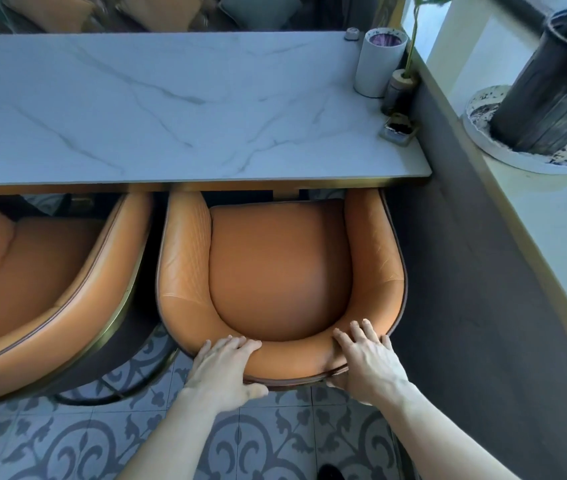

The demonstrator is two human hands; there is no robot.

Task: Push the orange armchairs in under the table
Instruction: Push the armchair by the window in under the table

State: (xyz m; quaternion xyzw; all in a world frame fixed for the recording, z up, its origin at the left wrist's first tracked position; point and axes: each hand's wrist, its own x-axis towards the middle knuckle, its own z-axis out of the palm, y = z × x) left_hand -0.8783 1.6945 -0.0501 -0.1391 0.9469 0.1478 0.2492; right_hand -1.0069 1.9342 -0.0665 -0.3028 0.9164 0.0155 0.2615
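Note:
An orange leather armchair (278,268) stands in front of me, its arm fronts tucked under the edge of the white marble table (171,109). My left hand (221,367) grips the left part of its curved backrest, fingers over the top and thumb behind. My right hand (367,363) holds the right part of the same backrest in the same way. A second orange armchair (40,289) sits to the left, turned at an angle, its front also reaching under the table edge.
A white cylinder (377,60), a small plant vase (401,88) and a small tray (398,129) stand at the table's right end. A dark low wall (465,254) runs close along the chair's right. A dark planter (548,84) sits on the ledge. The floor is patterned tile (67,441).

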